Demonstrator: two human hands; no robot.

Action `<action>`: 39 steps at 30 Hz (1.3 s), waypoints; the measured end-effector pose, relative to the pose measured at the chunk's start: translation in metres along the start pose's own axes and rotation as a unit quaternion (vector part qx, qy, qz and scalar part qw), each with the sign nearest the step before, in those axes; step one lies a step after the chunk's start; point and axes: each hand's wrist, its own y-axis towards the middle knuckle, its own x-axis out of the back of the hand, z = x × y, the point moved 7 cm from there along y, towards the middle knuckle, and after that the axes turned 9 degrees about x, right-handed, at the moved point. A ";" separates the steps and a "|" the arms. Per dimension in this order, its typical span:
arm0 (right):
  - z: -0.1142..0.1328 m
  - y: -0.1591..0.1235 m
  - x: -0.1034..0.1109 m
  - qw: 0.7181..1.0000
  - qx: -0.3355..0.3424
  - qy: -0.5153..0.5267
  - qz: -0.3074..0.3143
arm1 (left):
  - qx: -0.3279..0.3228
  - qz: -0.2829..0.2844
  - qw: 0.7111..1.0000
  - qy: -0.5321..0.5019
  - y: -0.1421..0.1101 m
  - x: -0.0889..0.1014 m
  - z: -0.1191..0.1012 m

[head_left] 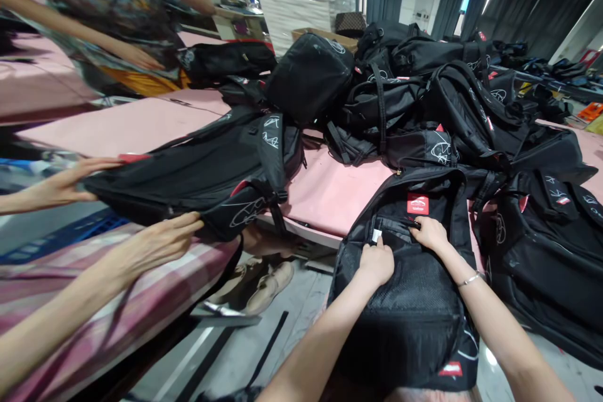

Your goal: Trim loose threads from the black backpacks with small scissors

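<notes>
An unzipped black backpack (405,326) lies in front of me at the table's edge, its inside facing me. A red label (418,203) is sewn at the top of the lining, above an inner pocket (396,229). My left hand (377,262) is closed at the left of this pocket, the index finger stretched up to a small white tag (376,235). At the pocket's upper right edge, my right hand (431,233) pinches the black fabric; a bracelet (470,278) circles that wrist. What lies beneath my curled fingers is hidden.
To my left, a co-worker's hands (151,245) hold another black backpack (221,169). Black backpacks (386,100) are heaped across the pink table (320,191), and one more (551,257) lies close on my right. Another person (103,12) stands across the table.
</notes>
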 end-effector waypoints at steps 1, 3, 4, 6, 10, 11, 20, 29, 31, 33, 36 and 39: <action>0.000 0.000 0.000 1.000 -0.001 -0.002 0.000 | 0.000 0.000 1.000 -0.001 0.000 0.000 0.000; 0.000 0.001 -0.001 1.000 -0.002 -0.006 -0.001 | 0.000 0.000 1.000 -0.002 0.001 -0.001 0.000; 0.000 0.002 -0.002 1.000 -0.002 -0.009 -0.002 | 0.001 -0.001 1.000 -0.002 0.002 -0.001 0.000; 0.001 0.003 -0.002 1.000 -0.003 -0.015 -0.004 | 0.003 -0.002 1.000 0.000 0.002 0.000 0.000; 0.003 0.006 -0.004 1.000 -0.005 -0.030 -0.008 | 0.012 -0.004 1.000 0.006 0.003 0.001 0.001; 0.004 0.007 -0.004 0.999 -0.005 -0.033 -0.009 | 0.014 -0.005 1.000 0.007 0.003 0.001 0.002; 0.006 0.008 -0.004 0.999 -0.007 -0.049 -0.015 | 0.030 -0.003 1.000 -0.007 0.005 0.001 0.003; 0.006 0.008 -0.004 0.998 -0.009 -0.056 -0.018 | 0.024 -0.004 0.999 -0.028 0.002 0.001 0.003; 0.006 0.008 -0.004 0.998 -0.010 -0.054 -0.019 | 0.023 -0.008 0.999 -0.030 0.002 0.001 0.003; 0.005 0.007 -0.004 0.998 -0.011 -0.052 -0.021 | 0.020 -0.012 0.999 -0.030 0.002 0.001 0.003; 0.005 0.006 -0.004 0.998 -0.013 -0.046 -0.027 | 0.018 -0.021 0.999 -0.030 0.002 0.001 0.004; 0.005 0.006 -0.004 0.998 -0.016 -0.040 -0.037 | 0.016 -0.031 0.999 -0.032 0.002 0.000 0.006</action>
